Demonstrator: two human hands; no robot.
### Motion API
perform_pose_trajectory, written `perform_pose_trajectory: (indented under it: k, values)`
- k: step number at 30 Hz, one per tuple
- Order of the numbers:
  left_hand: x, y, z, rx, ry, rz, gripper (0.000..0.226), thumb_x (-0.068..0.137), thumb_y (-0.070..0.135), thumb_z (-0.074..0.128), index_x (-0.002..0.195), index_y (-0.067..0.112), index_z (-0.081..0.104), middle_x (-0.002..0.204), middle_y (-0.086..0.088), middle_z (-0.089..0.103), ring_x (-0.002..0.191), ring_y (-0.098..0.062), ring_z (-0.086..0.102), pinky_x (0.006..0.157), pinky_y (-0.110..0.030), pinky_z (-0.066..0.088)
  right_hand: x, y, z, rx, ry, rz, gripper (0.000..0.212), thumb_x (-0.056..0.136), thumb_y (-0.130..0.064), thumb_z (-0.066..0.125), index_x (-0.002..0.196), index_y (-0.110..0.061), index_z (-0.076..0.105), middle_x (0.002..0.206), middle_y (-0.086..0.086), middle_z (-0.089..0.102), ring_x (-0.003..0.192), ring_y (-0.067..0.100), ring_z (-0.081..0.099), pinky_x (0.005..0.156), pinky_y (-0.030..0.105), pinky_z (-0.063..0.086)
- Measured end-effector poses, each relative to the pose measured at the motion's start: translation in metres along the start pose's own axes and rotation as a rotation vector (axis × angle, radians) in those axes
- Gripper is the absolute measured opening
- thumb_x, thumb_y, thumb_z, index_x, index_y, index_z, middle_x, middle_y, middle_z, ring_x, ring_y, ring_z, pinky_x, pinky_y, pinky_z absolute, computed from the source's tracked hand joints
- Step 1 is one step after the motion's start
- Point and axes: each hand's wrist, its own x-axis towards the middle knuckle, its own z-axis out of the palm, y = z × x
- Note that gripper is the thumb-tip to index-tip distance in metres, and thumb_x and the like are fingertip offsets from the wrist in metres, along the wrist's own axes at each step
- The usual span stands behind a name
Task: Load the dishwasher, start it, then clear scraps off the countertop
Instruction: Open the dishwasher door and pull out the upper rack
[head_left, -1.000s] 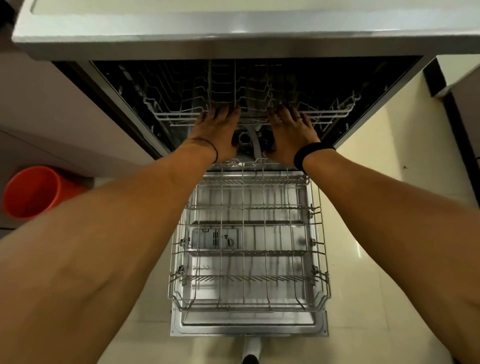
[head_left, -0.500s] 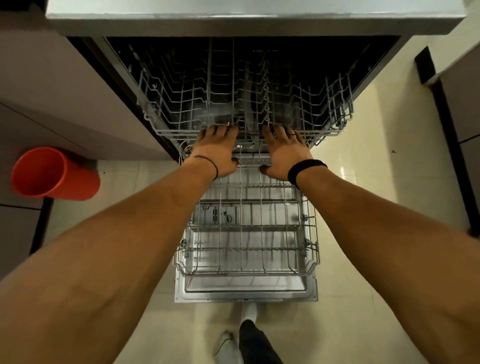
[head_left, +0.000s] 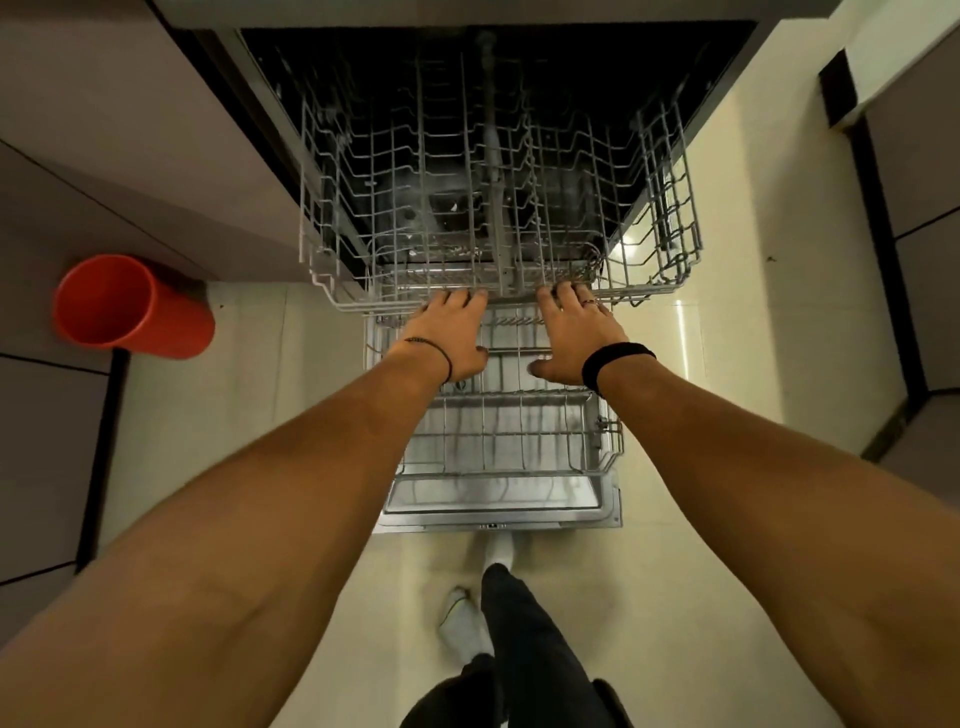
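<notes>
A: Gripping the front rail of the upper rack (head_left: 498, 208), both hands have their fingers hooked over the wire. The left hand (head_left: 451, 338) and the right hand (head_left: 576, 338) sit side by side on that rail, a narrow gap between them.

B: Closed on it, or just resting?

A: Fingertips curl over the rail and out of sight beyond it, thumbs hang loose below. So each hand is clasped on the rack's front edge, palms down.

B: Where does the rack sit?

A: It reaches away from the hands into the dark tub of the dishwasher (head_left: 519, 62), its front end sticking out past the opening. No dishes show in it.

B: And under the hands?

A: The lower rack (head_left: 519, 431), pulled out over the open door (head_left: 498, 512), directly beneath both wrists and running back toward the person. It looks bare too.

B: Anything off to the side?

A: Well to the left of the left hand, an orange bin (head_left: 130, 306) stands on the tiled floor (head_left: 701, 519) against the cabinets (head_left: 130, 130). Behind the hands, past the door's edge, a white-socked foot (head_left: 460, 623) and a dark trouser leg (head_left: 530, 649).
</notes>
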Motion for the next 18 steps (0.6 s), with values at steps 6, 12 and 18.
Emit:
perform_pose_trajectory:
  k: [6, 12, 18]
  values:
    - [0.0, 0.001, -0.008, 0.051, -0.003, -0.017, 0.085, 0.09, 0.041, 0.064, 0.158, 0.016, 0.021, 0.157, -0.013, 0.038, 0.144, -0.035, 0.035, 0.124, -0.056, 0.017, -0.001, 0.0, -0.009, -0.034, -0.032, -0.011, 0.106, 0.083, -0.054, 0.072, 0.159, -0.013, 0.009, 0.161, 0.017, 0.019, 0.151, 0.038, 0.014, 0.122, 0.048, 0.019]
    - [-0.008, -0.004, 0.006, 0.007, 0.016, 0.017, 0.078, 0.085, 0.04, 0.07, 0.15, 0.016, 0.033, 0.143, -0.012, 0.045, 0.133, -0.035, 0.04, 0.114, -0.052, 0.036, -0.015, -0.005, 0.008, -0.053, -0.046, -0.017, 0.108, 0.083, -0.054, 0.071, 0.159, -0.012, 0.006, 0.163, 0.019, 0.011, 0.151, 0.039, 0.011, 0.122, 0.049, 0.021]
    - [-0.024, -0.005, 0.017, 0.017, 0.006, 0.022, 0.077, 0.085, 0.041, 0.07, 0.149, 0.015, 0.035, 0.141, -0.013, 0.046, 0.129, -0.035, 0.043, 0.111, -0.051, 0.039, -0.03, -0.014, 0.018, -0.027, -0.062, -0.023, 0.108, 0.082, -0.055, 0.072, 0.159, -0.013, 0.009, 0.16, 0.018, 0.02, 0.149, 0.039, 0.016, 0.122, 0.05, 0.022]
